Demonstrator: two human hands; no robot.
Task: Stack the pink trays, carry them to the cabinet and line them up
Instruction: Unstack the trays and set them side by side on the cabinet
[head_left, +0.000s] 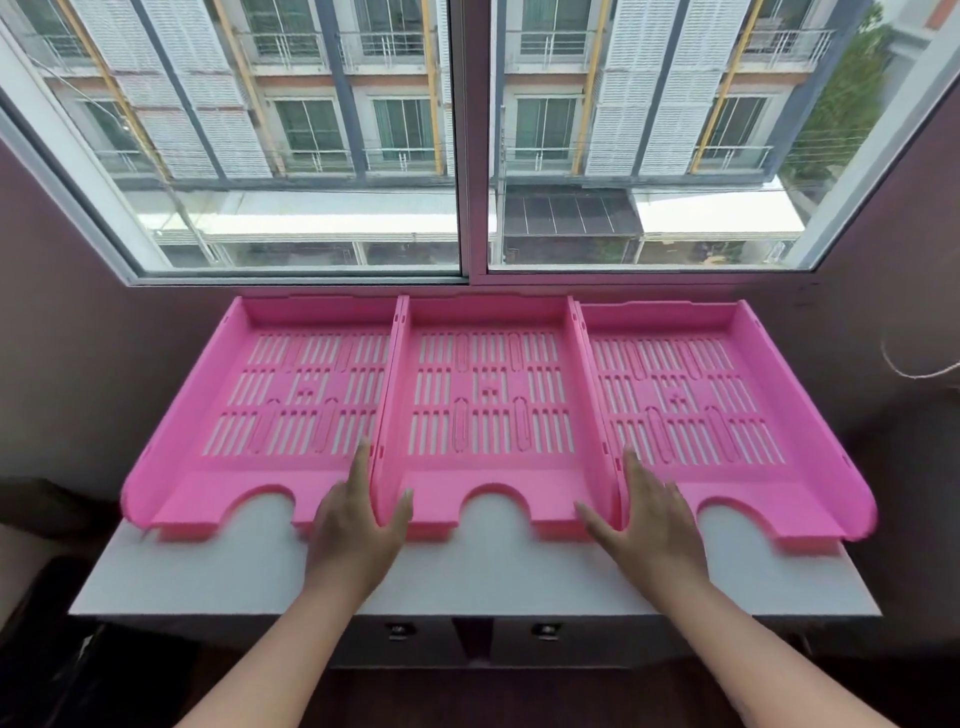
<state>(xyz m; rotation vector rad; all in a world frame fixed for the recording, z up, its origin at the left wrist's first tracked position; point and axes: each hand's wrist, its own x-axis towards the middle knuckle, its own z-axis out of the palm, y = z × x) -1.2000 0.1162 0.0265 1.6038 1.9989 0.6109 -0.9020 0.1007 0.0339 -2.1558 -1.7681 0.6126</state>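
Note:
Three pink slotted trays sit side by side on the white cabinet top (467, 571) under the window: the left tray (249, 483), the middle tray (441, 499) and the right tray (810, 493), with their walls touching. My left hand (353, 525) straddles the middle tray's left wall, fingers on the left tray's side and thumb inside the middle tray. On the middle tray's right wall my right hand (649, 519) does the same, thumb inside the middle tray and fingers over the right tray's floor.
A big sliding window (467, 156) rises directly behind the trays. Purple walls close in on both sides. A thin cord (909, 371) hangs at the right wall. Two drawer handles (397, 630) show on the cabinet front below.

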